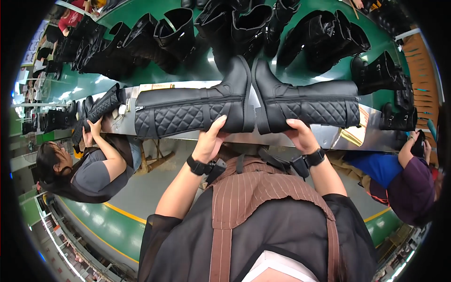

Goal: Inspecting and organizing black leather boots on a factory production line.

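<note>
Two tall black boots with quilted shafts and side zips lie sideways over the metal table edge, soles facing each other in the middle. My left hand (210,140) grips the left boot (188,110) near its heel, thumb on top and fingers hidden underneath. In the same way my right hand (301,137) holds the right boot (307,103) close to its heel, its thumb on the upper. The left boot's shaft points left, the right one's points right. Both zips look closed.
Several black boots (174,37) stand along the green bench (206,61) beyond. A yellowish paper stack (352,135) lies at the right of the metal edge (178,134). One co-worker (101,167) handles a quilted boot (104,103) at left; another person (399,174) sits at right.
</note>
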Tool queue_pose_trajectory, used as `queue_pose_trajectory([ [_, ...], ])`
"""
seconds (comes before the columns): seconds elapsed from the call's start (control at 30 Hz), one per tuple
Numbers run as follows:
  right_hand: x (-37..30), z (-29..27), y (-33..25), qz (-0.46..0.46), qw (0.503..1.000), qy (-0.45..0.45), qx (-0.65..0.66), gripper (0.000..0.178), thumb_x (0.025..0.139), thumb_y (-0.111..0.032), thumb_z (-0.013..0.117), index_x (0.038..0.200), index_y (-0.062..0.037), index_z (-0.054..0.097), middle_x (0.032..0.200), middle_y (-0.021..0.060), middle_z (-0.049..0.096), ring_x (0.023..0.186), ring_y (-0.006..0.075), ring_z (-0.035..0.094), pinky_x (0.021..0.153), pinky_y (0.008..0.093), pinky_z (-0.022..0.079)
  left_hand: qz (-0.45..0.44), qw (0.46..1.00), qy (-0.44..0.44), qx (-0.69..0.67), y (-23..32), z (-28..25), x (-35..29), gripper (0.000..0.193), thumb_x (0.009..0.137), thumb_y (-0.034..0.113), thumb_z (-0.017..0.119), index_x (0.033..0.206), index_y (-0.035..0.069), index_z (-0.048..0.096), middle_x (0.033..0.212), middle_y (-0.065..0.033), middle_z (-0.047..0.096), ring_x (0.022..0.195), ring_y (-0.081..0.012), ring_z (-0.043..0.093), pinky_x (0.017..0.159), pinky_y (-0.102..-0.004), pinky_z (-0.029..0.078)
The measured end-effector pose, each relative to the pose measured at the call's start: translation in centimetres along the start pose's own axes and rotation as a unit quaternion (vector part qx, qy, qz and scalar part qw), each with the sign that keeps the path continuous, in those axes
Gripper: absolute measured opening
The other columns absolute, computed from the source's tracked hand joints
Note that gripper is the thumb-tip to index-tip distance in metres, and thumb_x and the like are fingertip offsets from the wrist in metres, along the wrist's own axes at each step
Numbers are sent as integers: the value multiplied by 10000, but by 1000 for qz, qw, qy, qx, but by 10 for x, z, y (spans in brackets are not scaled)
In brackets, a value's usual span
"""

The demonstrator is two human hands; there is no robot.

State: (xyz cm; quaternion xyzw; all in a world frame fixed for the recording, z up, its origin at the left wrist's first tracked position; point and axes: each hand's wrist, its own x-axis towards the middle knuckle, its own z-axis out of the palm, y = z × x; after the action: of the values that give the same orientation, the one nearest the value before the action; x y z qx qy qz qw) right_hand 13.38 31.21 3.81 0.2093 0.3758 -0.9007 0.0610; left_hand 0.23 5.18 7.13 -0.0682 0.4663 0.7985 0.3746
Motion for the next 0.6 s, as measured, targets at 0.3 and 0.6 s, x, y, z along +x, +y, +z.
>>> queue_pose_trajectory([
  [0.3,-40,83,-70,-331,796,-29,-506,766,736,-121,797,1404,-41,430,1399,87,467,1278,216,436,1088,367,324,188,945,-103,246,36,54,-25,512,849,-14,618,1337,18,467,1228,-70,567,1114,-170,562,1001,-322,435],
  [0.6,9,50,-55,-172,985,-28,-8,483,988,-275,495,1413,-69,399,1288,37,552,1180,136,494,1026,303,362,51,990,-129,-32,-17,34,44,609,962,414,537,1457,124,332,1388,-58,452,1280,-179,425,1036,-345,391],
])
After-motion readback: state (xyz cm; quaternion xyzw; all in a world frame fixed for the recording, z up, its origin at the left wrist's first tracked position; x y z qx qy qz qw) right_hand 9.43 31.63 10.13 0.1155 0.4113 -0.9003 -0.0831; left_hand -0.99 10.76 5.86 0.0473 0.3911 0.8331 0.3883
